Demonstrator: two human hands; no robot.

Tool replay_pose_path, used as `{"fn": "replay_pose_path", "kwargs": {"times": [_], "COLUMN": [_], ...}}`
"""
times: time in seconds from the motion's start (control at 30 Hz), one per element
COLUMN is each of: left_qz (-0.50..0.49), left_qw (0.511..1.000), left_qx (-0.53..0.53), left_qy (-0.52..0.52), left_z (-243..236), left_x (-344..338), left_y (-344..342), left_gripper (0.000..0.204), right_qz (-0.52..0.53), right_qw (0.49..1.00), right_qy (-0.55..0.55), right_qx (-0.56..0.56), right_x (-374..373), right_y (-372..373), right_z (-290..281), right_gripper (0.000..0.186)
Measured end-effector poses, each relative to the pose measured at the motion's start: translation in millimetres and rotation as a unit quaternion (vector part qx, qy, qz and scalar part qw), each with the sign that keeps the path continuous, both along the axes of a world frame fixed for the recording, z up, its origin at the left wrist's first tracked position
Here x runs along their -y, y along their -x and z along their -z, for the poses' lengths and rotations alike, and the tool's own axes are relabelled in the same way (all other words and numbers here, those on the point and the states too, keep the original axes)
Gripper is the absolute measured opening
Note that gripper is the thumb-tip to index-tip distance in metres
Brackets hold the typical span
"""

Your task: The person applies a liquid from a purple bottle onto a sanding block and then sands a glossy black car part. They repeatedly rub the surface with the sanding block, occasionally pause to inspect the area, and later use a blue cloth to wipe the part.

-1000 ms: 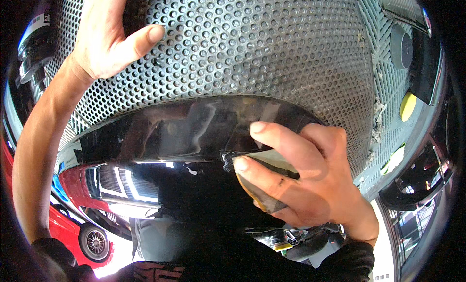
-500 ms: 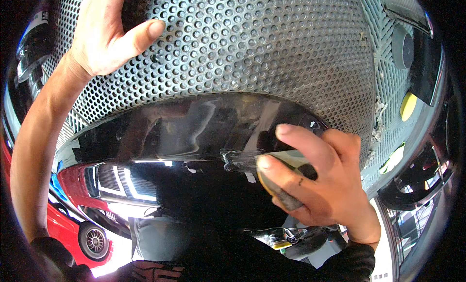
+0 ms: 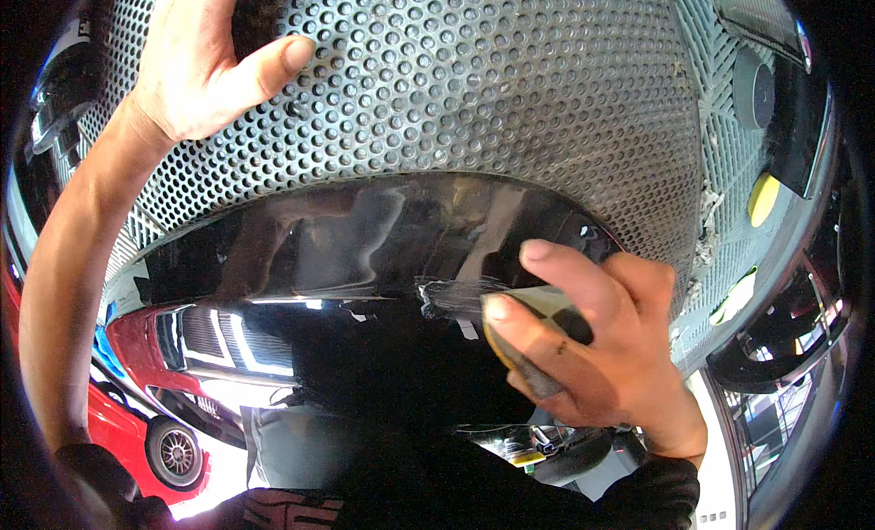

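A glossy black curved panel (image 3: pixel 337 229) lies in front of me, mirroring its surroundings. My right hand (image 3: pixel 606 339) is closed round a hand pad (image 3: pixel 529 366) with a greyish side and a yellow edge, held at the panel's right part. Its index finger is raised off the pad. Just left of the pad, a dull, scuffed patch (image 3: pixel 447 298) with whitish streaks marks the gloss. At the upper left my left hand (image 3: pixel 200 74) lies over the dimpled grey mat (image 3: pixel 474 83), thumb stretched out; its other fingers run past the picture's top edge.
Right of the mat runs a ribbed light floor grid (image 3: pixel 729 147) with a round grey disc (image 3: pixel 753 88), a yellow pad (image 3: pixel 764 199) and a pale green-edged piece (image 3: pixel 734 298). Glossy dark parts (image 3: pixel 775 339) stand at the far right. A red car (image 3: pixel 118 439) shows at lower left.
My right hand and the pad have shifted only very slightly. My left hand stays in nearly the same place.
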State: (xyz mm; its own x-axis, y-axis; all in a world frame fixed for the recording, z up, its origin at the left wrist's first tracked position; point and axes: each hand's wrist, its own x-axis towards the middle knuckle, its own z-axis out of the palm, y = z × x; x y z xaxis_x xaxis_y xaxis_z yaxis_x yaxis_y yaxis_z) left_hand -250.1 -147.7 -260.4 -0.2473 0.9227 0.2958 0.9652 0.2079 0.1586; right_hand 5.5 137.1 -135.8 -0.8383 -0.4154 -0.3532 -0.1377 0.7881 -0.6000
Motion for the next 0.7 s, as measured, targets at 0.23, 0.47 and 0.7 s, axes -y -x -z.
{"fn": "replay_pose_path", "kwargs": {"times": [0.23,0.47,0.7], "left_qz": [0.02,0.035,0.008], "left_qw": [1.0,0.997,0.999], "left_qx": [-0.008,-0.039,-0.016], "left_qy": [-0.017,-0.05,-0.031], "left_z": [1,14,6], "left_x": [-4,-3,-4], "left_y": [1,9,1], "left_gripper": [0.081,0.079,0.08], "right_qz": [0.001,0.009,-0.006], "right_qw": [1.0,1.0,0.999], "right_qy": [0.014,0.004,-0.034], "right_qx": [-0.004,-0.005,-0.016], "right_x": [4,10,3], "right_y": [4,2,-4], "right_z": [5,4,1], "right_gripper": [0.064,0.067,0.065]}}
